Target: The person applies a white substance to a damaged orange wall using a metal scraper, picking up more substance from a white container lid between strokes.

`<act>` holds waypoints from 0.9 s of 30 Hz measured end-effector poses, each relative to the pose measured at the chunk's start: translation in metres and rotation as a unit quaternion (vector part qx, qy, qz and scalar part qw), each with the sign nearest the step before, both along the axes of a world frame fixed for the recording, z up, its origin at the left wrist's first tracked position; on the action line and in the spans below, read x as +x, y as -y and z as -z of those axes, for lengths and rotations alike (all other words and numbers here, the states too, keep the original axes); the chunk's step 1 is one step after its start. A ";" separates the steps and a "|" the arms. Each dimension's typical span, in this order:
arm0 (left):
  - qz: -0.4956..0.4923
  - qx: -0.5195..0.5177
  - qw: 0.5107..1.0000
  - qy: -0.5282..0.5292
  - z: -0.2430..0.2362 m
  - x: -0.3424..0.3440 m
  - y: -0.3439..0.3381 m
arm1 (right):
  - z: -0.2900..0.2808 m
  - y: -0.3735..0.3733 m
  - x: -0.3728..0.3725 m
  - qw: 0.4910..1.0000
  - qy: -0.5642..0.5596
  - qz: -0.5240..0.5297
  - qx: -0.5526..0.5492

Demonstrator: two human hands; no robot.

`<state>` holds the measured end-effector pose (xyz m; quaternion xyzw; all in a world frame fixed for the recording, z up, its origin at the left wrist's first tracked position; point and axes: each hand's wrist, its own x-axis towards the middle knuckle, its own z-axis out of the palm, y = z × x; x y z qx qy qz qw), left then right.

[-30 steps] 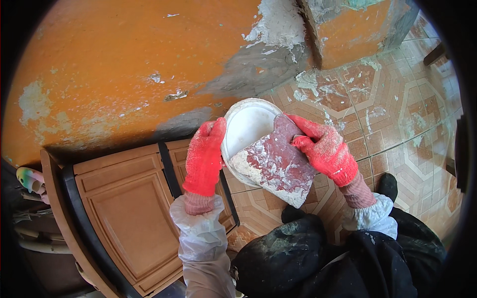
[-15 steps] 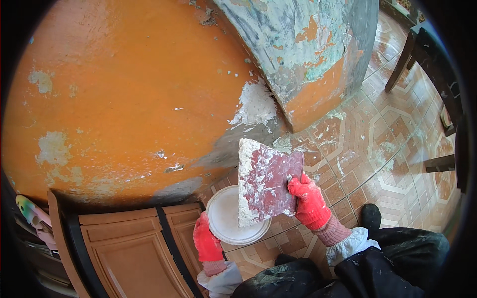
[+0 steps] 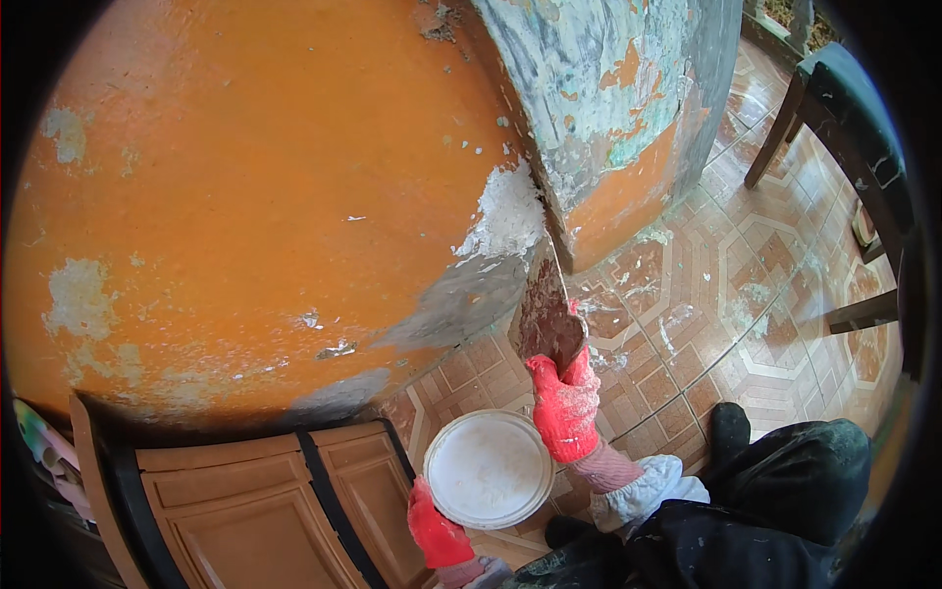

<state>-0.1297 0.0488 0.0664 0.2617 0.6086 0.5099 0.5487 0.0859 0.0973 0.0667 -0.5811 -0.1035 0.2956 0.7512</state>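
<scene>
The right hand [image 3: 564, 407], in a red glove, has its grip clenched round the short handle of a wide putty knife [image 3: 548, 312], whose blade stands almost edge-on to the head camera and rests against the lower corner of the orange wall [image 3: 245, 196], just under a patch of fresh white filler [image 3: 510, 214]. The left hand [image 3: 437, 530], also gloved in red, has its grip closed on the near rim of a round white bowl of filler [image 3: 488, 469], held low over the tiled floor [image 3: 726, 294], beside the brown panelled door [image 3: 245, 510] that lies at the foot of the wall.

The blade meets the wall right at the corner where the orange face turns into the peeling grey-green side [image 3: 608, 88]. In my judgement, too steep an angle there would scrape the wet patch off rather than spread it, and pressure on the outer edge could chip more loose paint from the corner. The blade looks caked with dried filler, which may drag ridges through the fresh layer. The bowl is gripped by one edge only, so a tilt of the wrist could tip filler onto the floor tiles or the door. Whether the bowl is level I cannot tell.
</scene>
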 end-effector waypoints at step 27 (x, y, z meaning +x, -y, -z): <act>0.158 0.082 0.866 -0.467 -0.010 -0.010 0.025 | 0.028 -0.035 -0.020 0.977 0.196 0.064 -0.054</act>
